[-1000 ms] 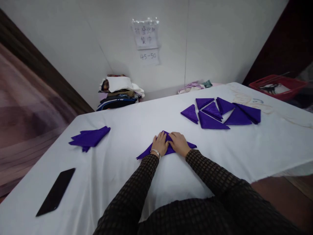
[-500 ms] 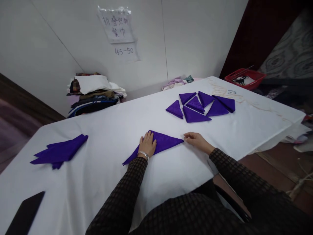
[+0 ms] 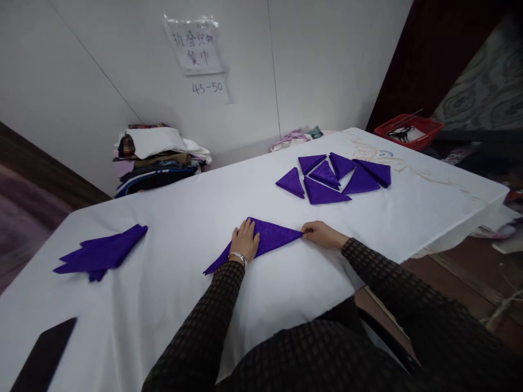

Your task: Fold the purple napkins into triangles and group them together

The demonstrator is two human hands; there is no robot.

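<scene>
The purple cloth, folded to a triangle, lies flat on the white-draped desk in front of the person, long edge nearer the body. A second ago both hands pressed side by side on its middle; now the right hand has moved out to the cloth's right tip and pinches it between the fingertips, while the left hand stays spread, palm down, left of the cloth's middle. The work seems to have passed from pressing the fold flat to dealing with a corner, the left hand probably serving as an anchor. Beyond the cloth and to its right lie several more purple triangles, set close together; well to its left is a loose purple pile, and nearer the person on that same side a dark slab, partly out of view. The drape shows soft creases left of the cloth and a pale printed pattern far to its right. Past the desk's far edge, beyond the cloth, a stack of folded fabrics sits to the left under a handwritten sign on a pale wall, with a red basket far to the right.
</scene>
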